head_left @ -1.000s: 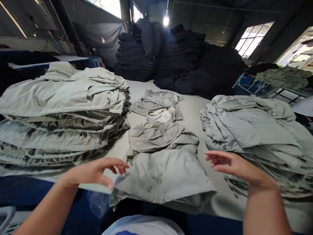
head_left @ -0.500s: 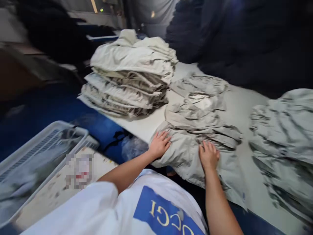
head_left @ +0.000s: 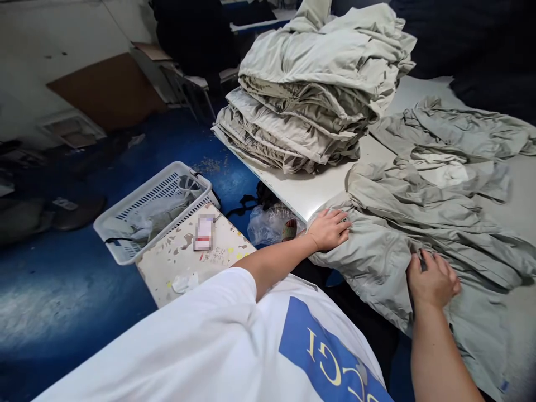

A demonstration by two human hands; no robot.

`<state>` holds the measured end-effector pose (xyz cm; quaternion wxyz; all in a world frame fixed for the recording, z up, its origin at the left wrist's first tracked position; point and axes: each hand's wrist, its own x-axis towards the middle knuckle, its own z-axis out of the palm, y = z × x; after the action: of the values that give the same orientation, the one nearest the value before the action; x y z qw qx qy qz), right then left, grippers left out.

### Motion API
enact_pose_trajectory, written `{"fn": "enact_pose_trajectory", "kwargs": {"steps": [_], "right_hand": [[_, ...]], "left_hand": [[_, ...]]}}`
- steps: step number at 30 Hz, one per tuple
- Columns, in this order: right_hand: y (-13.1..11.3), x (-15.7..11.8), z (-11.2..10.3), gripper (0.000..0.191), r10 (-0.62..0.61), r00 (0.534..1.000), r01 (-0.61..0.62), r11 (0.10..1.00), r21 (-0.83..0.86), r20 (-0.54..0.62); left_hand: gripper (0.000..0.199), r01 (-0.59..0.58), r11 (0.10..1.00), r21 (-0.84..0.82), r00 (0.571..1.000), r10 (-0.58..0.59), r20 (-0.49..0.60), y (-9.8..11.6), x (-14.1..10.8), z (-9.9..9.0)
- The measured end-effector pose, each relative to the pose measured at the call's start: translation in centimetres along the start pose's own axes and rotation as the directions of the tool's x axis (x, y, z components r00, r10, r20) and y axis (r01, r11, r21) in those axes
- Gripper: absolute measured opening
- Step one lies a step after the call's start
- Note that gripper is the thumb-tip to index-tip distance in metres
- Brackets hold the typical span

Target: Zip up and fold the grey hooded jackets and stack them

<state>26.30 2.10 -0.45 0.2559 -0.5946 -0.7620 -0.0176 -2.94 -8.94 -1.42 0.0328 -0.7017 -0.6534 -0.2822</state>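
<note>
A crumpled light grey-green garment [head_left: 372, 262] lies across the table's near edge, part of it hanging over. My left hand [head_left: 330, 230] rests flat on its left end beside the table corner, fingers stretched out. Further right, my right hand [head_left: 433, 277] is on the same cloth with its fingers bent into the folds, and the fingertips are hidden. More loose cloth [head_left: 460, 134] of the same colour is spread behind. A tall stack of folded garments [head_left: 310, 106] stands on the table at the far left.
The white table [head_left: 293, 190] has a corner left of my body. A white plastic basket [head_left: 121, 245] holding cloth and plastic stands beside a stained board [head_left: 167, 268] with a blurred item on it. A clear plastic bag [head_left: 268, 223] sits below the table edge. The floor [head_left: 75, 279] is blue.
My view has swung left, so the table and stack appear further right and more basket and floor show. Both hands stay on the garment; my right fingers look more bent.
</note>
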Motion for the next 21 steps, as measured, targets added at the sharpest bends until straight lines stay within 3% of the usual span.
{"fn": "enact_pose_trajectory", "kwargs": {"steps": [6, 12, 17, 19, 21], "right_hand": [[-0.5, 0.4, 0.1, 0.042, 0.034, 0.999, -0.035, 0.999, -0.033, -0.041], [-1.5, -1.8, -2.0, 0.046, 0.023, 0.999, -0.019, 0.993, -0.117, 0.031], [-1.9, -6.3, -4.0, 0.041, -0.014, 0.999, 0.019, 0.990, -0.138, 0.040], [-1.9, -8.0, -5.4, 0.035, -0.032, 0.996, 0.041, 0.993, -0.108, 0.082], [-2.1, -8.7, -6.9, 0.041, -0.043, 0.988, 0.048, 0.998, -0.031, 0.150]], "left_hand": [[0.036, 0.000, 1.000, 0.010, 1.000, 0.000, -0.007, 0.1, 0.0, -0.3], [0.033, 0.029, 0.999, -0.042, 1.000, -0.028, 0.007, 0.9, -1.3, -1.3], [0.031, -0.008, 0.997, -0.078, 0.996, 0.015, 0.091, -0.1, -3.6, -4.1], [0.037, -0.003, 0.995, -0.104, 0.988, 0.019, 0.152, -0.6, -4.2, -5.7], [0.044, 0.013, 0.990, -0.144, 0.987, 0.010, 0.158, -0.7, -4.0, -7.0]]}}
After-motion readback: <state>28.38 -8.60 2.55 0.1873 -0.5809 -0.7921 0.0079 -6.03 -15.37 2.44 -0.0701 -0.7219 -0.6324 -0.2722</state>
